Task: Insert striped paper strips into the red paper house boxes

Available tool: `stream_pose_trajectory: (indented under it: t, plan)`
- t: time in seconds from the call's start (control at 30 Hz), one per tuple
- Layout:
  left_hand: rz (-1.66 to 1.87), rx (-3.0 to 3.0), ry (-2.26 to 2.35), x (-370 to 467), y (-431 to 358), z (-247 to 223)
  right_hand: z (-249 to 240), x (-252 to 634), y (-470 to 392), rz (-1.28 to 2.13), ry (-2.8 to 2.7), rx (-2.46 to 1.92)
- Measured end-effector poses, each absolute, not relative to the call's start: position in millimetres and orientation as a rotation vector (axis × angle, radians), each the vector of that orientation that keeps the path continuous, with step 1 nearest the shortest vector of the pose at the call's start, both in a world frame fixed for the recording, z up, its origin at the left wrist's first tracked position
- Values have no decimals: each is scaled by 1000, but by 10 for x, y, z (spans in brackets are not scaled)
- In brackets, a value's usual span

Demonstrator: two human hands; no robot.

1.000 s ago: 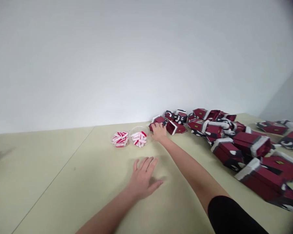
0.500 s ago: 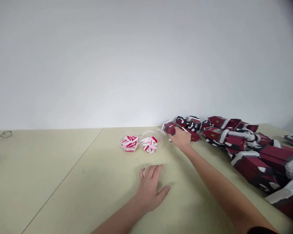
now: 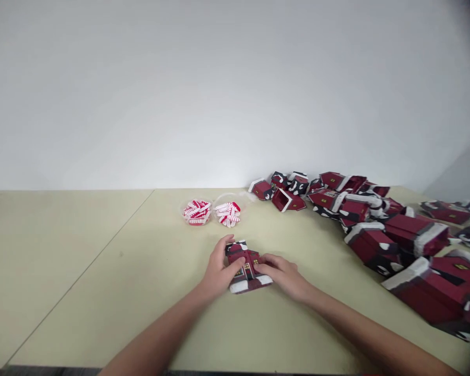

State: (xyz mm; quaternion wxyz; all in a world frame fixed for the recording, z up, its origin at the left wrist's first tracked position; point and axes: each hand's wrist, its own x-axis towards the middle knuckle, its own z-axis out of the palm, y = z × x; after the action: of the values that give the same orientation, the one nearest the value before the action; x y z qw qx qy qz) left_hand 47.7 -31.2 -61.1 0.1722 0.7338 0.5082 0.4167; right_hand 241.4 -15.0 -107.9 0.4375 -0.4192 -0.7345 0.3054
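Note:
A small dark red house with white snow trim and yellow windows is held low over the table, near its front middle. My left hand grips its left side, thumb on the front face. On the right side, my right hand holds the same house with thumb and fingers. Beyond my hands are two clear round tubs, the left tub and the right tub, both with red and white striped sticks in them.
Many similar red houses lie heaped along the right side of the pale green table. Smaller ones lie at the back by the wall. A seam crosses the table on the left.
My right hand has come back from the rear houses with one small house. My left hand, earlier open over the table, now grips it too. The view has shifted a little.

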Motion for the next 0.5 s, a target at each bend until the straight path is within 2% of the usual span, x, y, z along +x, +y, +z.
stream_pose_trajectory:
  t: [0.13, 0.3, 0.5]
  plan:
    - [1154, 1895, 1482, 477, -251, -565, -780, 2458, 125, 350, -1969, -1194]
    - [1126, 1890, 1458, 432, -166, -545, -403, 2260, 724, -287, -2142, -1147]
    - [1125, 1926, 1470, 374, -125, -517, -217, 1855, 1027, -344, -2217, -1200]
